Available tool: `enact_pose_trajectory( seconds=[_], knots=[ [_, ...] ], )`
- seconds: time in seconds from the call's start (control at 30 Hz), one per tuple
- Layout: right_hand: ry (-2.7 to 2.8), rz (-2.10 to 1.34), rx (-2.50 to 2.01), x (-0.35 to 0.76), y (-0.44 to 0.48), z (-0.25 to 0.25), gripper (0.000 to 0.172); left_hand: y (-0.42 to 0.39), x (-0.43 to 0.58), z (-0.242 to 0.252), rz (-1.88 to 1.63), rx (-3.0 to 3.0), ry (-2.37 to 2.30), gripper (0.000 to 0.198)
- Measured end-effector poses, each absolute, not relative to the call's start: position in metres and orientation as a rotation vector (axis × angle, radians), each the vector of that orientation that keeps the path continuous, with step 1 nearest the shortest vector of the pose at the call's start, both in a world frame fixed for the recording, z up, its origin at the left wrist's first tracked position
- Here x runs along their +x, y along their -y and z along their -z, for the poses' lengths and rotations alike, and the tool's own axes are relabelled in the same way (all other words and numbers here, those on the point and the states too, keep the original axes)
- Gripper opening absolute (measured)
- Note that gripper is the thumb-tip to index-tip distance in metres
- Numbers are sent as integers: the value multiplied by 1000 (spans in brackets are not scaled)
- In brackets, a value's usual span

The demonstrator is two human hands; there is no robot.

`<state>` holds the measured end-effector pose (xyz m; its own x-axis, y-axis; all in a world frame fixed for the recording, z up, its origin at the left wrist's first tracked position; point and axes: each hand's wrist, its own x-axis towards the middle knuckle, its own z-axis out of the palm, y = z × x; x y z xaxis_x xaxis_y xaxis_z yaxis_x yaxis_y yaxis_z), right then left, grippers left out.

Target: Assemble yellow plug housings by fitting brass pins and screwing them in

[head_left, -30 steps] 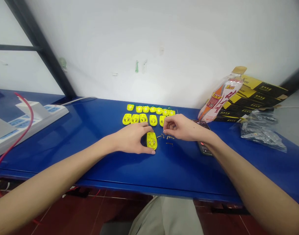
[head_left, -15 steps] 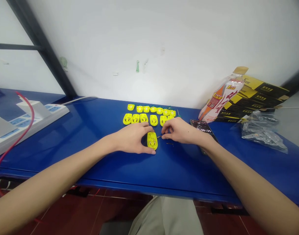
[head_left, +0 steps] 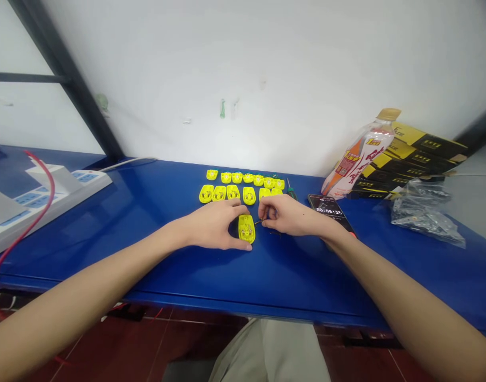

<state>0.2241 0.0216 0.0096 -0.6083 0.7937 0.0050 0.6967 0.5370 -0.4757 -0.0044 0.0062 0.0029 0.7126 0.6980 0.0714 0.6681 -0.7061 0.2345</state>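
White wall (head_left: 155,69) backs a blue table (head_left: 179,276), where one yellow shell (head_left: 246,229) lies near the middle. The person's left hand (head_left: 215,225) clamps it between thumb and fingers; the right hand (head_left: 285,215) is just beside, fingertips bunched at a small metal strip (head_left: 259,222), though I can't tell whether they grip it. I'd judge the shell light, stiff and slightly slippery, best taken by its outer rim. Room remains towards the near edge; other shells (head_left: 233,192) crowd beyond.
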Motion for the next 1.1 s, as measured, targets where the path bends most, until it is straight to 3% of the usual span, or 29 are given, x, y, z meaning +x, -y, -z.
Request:
enact_pose_trajectory(
  seconds=[0.2, 0.4, 0.6, 0.73, 0.9, 1.1],
  knots=[
    [2457, -738, -1231, 226, -24, -10, 24, -5, -3, -4, -238, 2715, -1098, 72],
    [2331, -635, -1207, 222, -25, -11, 8, -5, -3, -5, -238, 2710, -1094, 74],
    [2214, -844, -1092, 216, -17, -13, 11, -6, -4, -4, -237, 2729, -1086, 73],
    [2247, -806, -1113, 214, -16, -10, 18, -6, -4, -3, -249, 2734, -1084, 77],
    [2137, -954, -1160, 213, -16, -8, 11, -6, -3, -4, -241, 2723, -1124, 70],
    [2179, -867, -1157, 211, -15, -3, 12, -7, -1, -3, -282, 2703, -1160, 68]
  ],
)
